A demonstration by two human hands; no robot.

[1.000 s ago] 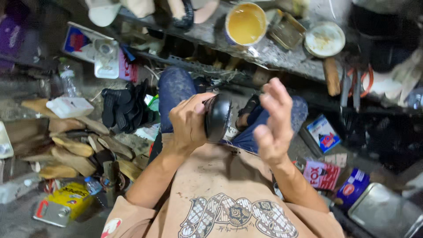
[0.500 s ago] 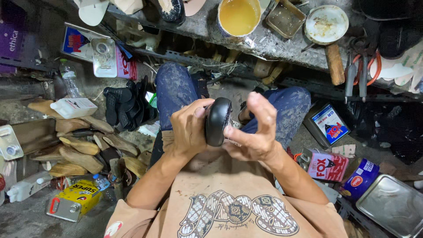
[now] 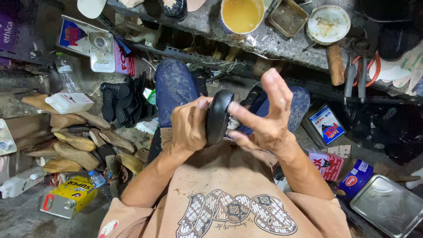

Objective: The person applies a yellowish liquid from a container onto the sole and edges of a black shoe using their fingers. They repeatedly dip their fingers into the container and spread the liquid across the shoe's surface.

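A left hand point(image 3: 190, 125) is clamped around a black shoe sole point(image 3: 219, 117) held on edge above the lap. The right hand point(image 3: 264, 119), fingers spread apart, touches the sole's right side. A tub of yellow glue point(image 3: 241, 15) sits far behind.

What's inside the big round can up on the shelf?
The can holds yellowish liquid, likely glue, filling it nearly to the rim. Its bottom is covered by the liquid.
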